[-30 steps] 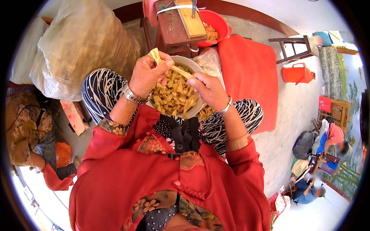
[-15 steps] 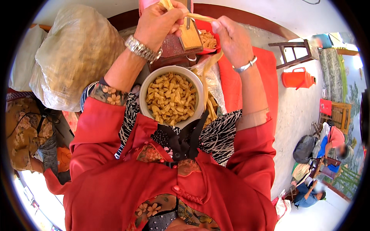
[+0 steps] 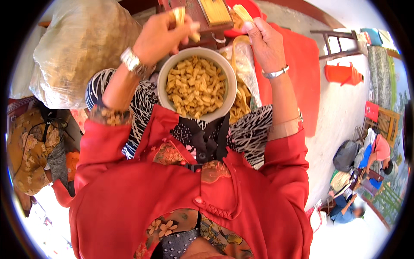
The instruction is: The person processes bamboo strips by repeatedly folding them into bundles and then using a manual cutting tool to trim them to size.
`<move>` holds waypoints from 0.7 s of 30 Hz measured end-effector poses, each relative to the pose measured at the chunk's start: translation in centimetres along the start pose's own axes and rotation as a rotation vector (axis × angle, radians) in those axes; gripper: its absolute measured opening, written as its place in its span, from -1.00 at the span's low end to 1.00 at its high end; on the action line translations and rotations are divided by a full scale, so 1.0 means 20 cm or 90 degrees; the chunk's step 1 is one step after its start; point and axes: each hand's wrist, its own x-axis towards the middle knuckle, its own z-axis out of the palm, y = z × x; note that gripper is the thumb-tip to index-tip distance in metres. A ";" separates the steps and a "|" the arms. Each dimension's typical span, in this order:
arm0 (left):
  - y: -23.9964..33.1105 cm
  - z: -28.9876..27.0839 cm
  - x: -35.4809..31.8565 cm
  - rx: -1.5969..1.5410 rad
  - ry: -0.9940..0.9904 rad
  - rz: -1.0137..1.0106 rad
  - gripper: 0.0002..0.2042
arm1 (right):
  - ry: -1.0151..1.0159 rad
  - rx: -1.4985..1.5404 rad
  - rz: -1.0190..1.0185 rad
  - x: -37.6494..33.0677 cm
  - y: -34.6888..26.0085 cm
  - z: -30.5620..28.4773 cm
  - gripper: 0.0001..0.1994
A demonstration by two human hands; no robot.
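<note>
My left hand [image 3: 161,36] is up and left of the bowl, slightly blurred, its fingers closed on a short yellow tofu skin piece [image 3: 180,16] that shows above and below them. Farther right, my right hand [image 3: 268,45] pinches a flat yellow tofu skin strip [image 3: 243,13] between thumb and fingers. The two pieces are apart. Between my forearms a round pale bowl [image 3: 162,82] holds many small tofu skin knots [image 3: 196,86]. Beside its right rim, long loose tofu skin strips [image 3: 240,103] lie on clear plastic [image 3: 249,64] over my patterned lap.
Beyond the bowl stands a dark red wooden stool [image 3: 194,13] with a yellow wooden block [image 3: 214,12], beside a red basin [image 3: 256,11]. A large plastic sack [image 3: 84,56] bulges at left. Red cloth [image 3: 297,82] lies at right; two people sit farther off near a red thermos [image 3: 343,73].
The strip stretched between my hands is now separate pieces, one in each hand. My left hand has come down and left; my right hand has shifted slightly right.
</note>
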 end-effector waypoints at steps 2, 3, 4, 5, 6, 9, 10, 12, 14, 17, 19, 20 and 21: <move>-0.08 0.05 -0.15 -0.037 -0.133 -0.034 -0.73 | -0.016 0.033 -0.023 -0.13 -0.10 0.01 -0.76; -0.15 0.09 -0.22 -0.021 -0.156 -0.104 -0.69 | -0.031 0.029 -0.033 -0.18 -0.13 0.02 -0.74; -0.22 0.12 -0.25 0.043 -0.168 -0.115 -0.69 | -0.045 0.025 -0.043 -0.23 -0.17 0.04 -0.73; -0.28 0.15 -0.29 0.106 -0.184 -0.127 -0.68 | -0.039 0.057 -0.062 -0.28 -0.23 0.06 -0.73; -0.34 0.20 -0.33 0.032 -0.190 -0.159 -0.69 | -0.054 0.073 -0.071 -0.31 -0.25 0.09 -0.73; -0.40 0.32 -0.38 -0.249 -0.209 -0.218 -0.68 | -0.111 0.105 -0.101 -0.42 -0.30 0.17 -0.72; -0.40 0.35 -0.39 -0.385 -0.222 -0.219 -0.68 | -0.133 0.113 -0.112 -0.45 -0.32 0.19 -0.72; -0.44 0.38 -0.34 -0.375 -0.283 -0.095 -0.64 | -0.169 0.161 -0.108 -0.54 -0.34 0.30 -0.70; -0.41 0.37 -0.30 -0.537 -0.339 -0.181 -0.61 | -0.193 0.195 -0.119 -0.63 -0.36 0.38 -0.68; -0.27 0.32 -0.30 -0.547 -0.321 -0.309 -0.65 | -0.159 0.302 -0.054 -0.73 -0.39 0.43 -0.70; -0.28 0.33 -0.31 -0.388 -0.145 -0.277 -0.71 | -0.014 0.334 0.003 -0.72 -0.40 0.39 -0.72; -0.24 0.36 -0.33 -0.370 -0.017 -0.282 -0.73 | 0.066 0.352 0.035 -0.70 -0.40 0.36 -0.73; -0.24 0.33 -0.36 -0.375 -0.087 -0.277 -0.73 | 0.146 0.370 0.063 -0.68 -0.40 0.34 -0.74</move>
